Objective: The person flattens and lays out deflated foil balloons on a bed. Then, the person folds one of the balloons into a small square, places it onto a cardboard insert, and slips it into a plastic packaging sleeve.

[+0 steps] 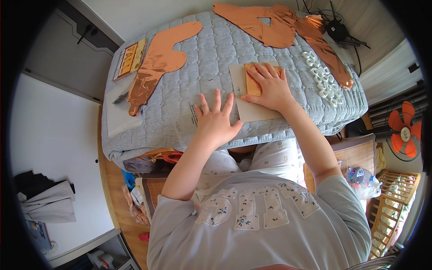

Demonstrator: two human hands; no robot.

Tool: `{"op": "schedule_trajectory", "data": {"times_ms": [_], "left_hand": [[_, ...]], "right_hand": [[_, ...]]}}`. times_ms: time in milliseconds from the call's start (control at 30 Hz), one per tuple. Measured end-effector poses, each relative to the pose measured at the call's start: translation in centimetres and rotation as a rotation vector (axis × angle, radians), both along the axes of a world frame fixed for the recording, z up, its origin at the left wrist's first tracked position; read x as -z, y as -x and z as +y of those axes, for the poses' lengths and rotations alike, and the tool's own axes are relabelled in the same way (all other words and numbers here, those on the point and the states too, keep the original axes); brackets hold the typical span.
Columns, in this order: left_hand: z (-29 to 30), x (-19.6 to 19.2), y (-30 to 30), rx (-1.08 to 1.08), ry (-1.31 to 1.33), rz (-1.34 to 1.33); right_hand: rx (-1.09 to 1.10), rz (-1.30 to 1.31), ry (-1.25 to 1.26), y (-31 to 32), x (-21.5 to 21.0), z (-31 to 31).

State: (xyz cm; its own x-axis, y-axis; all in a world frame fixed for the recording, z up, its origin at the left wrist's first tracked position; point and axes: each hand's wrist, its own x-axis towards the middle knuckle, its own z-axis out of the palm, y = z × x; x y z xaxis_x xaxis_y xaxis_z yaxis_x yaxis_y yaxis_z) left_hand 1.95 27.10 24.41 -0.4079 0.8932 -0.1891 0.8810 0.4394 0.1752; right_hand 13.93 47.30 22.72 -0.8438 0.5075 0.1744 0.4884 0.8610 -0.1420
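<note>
Fingers spread, my left hand point(217, 120) lies palm down on the grey quilted cover point(211, 58), over what looks like a clear plastic bag point(185, 118) with small print. My right hand point(271, 89) rests flat, fingers apart, on a folded copper-coloured foil piece point(253, 85). That foil lies on a light grey card sheet point(254, 112), and my hand hides part of both. Flat copper foil balloons lie around: one point(157, 58) at the left, a larger one point(265, 24) at the far side, and a long one point(326, 54) at the right.
Several white ribbon coils point(324, 81) lie at the right of the cover. At the left are a picture-printed package point(130, 59) and a clear plastic bag point(121, 117). A black router point(337, 31) with cables stands far right; an orange-bladed fan point(406, 132) is at the right.
</note>
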Motion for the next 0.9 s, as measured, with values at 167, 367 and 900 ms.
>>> {"op": "schedule_trajectory", "data": {"times_ms": [167,367,900], "left_hand": [[-0.1,1.1,-0.6,0.001,-0.107,-0.009],[1.4,0.5,-0.9,-0.074,-0.107,-0.021],[1.9,3.4,-0.1,-0.045,-0.586,-0.279]], "right_hand": [[-0.001,0.006,0.001,0.0,-0.2,0.0],[0.008,0.005,-0.011,-0.2,0.0,0.0],[0.003,0.037,-0.003,-0.1,0.0,-0.2]]}}
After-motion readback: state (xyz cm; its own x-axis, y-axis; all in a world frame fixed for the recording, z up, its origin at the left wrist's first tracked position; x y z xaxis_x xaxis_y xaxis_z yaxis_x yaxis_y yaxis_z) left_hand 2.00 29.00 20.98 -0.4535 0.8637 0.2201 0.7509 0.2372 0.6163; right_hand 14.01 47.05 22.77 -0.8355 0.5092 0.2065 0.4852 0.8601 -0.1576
